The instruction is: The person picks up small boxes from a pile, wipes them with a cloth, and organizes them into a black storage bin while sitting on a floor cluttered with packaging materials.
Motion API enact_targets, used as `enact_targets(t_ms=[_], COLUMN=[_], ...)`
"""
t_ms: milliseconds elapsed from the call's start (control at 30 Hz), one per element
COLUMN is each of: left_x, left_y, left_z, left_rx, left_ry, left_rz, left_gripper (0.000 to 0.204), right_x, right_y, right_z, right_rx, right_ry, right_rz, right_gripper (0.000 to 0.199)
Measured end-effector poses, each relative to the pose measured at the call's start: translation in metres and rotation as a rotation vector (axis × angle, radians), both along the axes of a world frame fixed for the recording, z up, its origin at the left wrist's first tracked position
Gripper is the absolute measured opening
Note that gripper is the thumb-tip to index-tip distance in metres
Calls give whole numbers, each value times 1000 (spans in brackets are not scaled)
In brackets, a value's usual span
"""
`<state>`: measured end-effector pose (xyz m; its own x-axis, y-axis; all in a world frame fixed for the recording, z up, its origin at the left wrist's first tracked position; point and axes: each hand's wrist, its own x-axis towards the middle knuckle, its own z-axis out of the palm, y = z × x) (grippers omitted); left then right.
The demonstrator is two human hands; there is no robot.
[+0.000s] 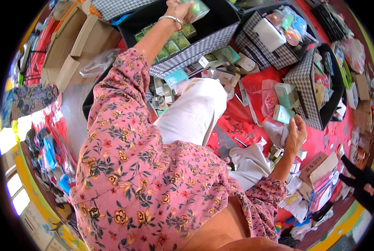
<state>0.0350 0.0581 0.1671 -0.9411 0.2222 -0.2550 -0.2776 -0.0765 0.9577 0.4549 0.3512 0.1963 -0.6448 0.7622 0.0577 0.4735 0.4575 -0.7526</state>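
At the top, my left hand (180, 10), with a silver bangle on its wrist, is closed around a small green-and-white box (199, 9). It is held over a large black-lined storage bin (212, 44) with a houndstooth outside. Rows of green boxes (178, 41) stand inside that bin. On the right, the bent fingers of my right hand (295, 136) meet the edge of a small teal-and-white box (282, 113); their grip is partly hidden. A larger pale green box (286, 95) is just beyond it, against a houndstooth bin (306, 90).
Another houndstooth bin (254, 39) at the upper right overflows with plastic packs. Small boxes (176, 78) are heaped before the large bin. Open cardboard cartons (78, 46) stand at the upper left. Papers and an opened carton (318, 169) lie at the lower right on red sheeting.
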Motion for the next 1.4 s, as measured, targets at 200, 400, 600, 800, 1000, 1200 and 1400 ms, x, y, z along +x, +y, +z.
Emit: enact_targets(t_ms=[200,400,600,800,1000,1200,1400], left_x=[-12,-1,13,-39,1,-22,-6], left_y=[5,43,48,35,58,44,53], left_z=[-118,-140,-126,-220,-145,-154,-116], left_rx=[-309,-808,-1007,-1098,-1055,-966,-1427], left_ry=[-177,-135,120,254,157,-153,224], left_rz=[120,-137,-369,-425,-298,-316,-639], left_gripper=[26,82,70,65,73,56,29], right_x=[6,-8,-15,-25,-13,-16,-9], right_y=[6,-12,-19,-22,-18,-13,-9], right_z=[-14,-18,-24,-18,-14,-9,-6], right_rx=[-205,-256,-307,-361,-362,-386,-374], right_ry=[-57,-70,-70,-53,-17,-11,-38], right_rz=[-26,-6,7,28,-16,37,42], right_gripper=[28,23,22,22,21,21,23])
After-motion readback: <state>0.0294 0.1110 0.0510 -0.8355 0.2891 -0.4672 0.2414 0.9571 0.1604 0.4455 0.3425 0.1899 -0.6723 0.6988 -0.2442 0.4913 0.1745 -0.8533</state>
